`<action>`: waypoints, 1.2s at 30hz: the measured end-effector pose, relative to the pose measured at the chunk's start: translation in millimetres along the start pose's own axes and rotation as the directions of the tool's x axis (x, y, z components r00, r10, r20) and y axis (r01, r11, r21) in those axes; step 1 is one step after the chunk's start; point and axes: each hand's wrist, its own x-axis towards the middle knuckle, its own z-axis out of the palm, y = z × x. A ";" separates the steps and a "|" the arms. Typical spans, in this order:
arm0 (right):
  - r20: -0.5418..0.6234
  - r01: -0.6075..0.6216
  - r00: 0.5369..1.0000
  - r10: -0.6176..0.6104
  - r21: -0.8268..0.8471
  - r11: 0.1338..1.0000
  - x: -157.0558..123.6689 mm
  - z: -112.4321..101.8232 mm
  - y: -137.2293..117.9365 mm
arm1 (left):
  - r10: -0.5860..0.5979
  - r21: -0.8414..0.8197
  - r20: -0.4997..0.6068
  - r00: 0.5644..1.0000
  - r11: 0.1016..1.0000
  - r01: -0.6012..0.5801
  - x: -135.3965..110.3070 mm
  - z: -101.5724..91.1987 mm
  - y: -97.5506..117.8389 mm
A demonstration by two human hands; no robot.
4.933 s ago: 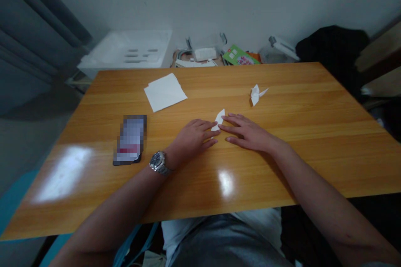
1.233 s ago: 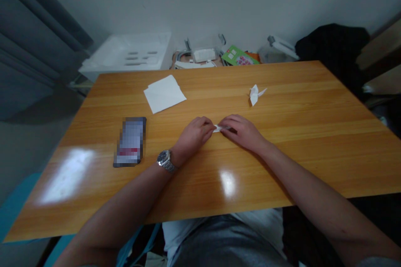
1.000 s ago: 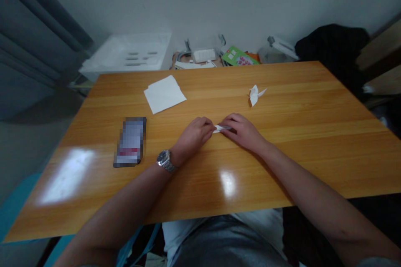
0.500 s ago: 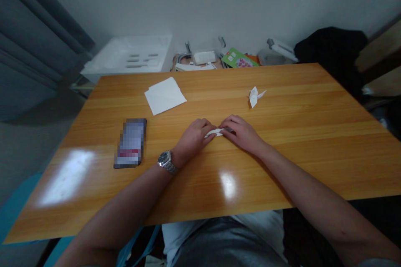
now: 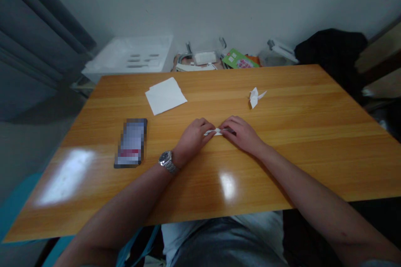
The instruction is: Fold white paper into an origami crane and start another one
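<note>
Between my two hands is a small folded white paper [image 5: 217,132], low over the middle of the table. My left hand [image 5: 194,137], with a metal watch [image 5: 167,161] on its wrist, pinches the paper's left end. The right end is pinched by my right hand [image 5: 241,132]. Fingers cover much of the paper, so its full shape is hidden. Beyond my right hand, a folded white paper crane [image 5: 255,97] rests on the table. White paper sheets [image 5: 166,96] lie stacked unevenly beyond my left hand.
A phone with a blurred screen [image 5: 130,143] lies left of my left arm on the wooden table [image 5: 313,142]. Past the far edge stand a white foam tray [image 5: 115,56], a green booklet [image 5: 239,59] and assorted items. Dark cloth [image 5: 328,50] hangs at the right.
Both hands stay in nearly the same place, still pinching the folded paper. Its visible middle part looks slightly flatter and straighter than before. The other things on the table have not moved.
</note>
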 end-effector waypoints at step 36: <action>-0.009 0.187 0.981 -0.192 -0.176 0.966 -0.6 -2.1 -1.0 | -0.103 -0.056 0.032 0.994 0.993 0.105 4.2 -2.3 0.0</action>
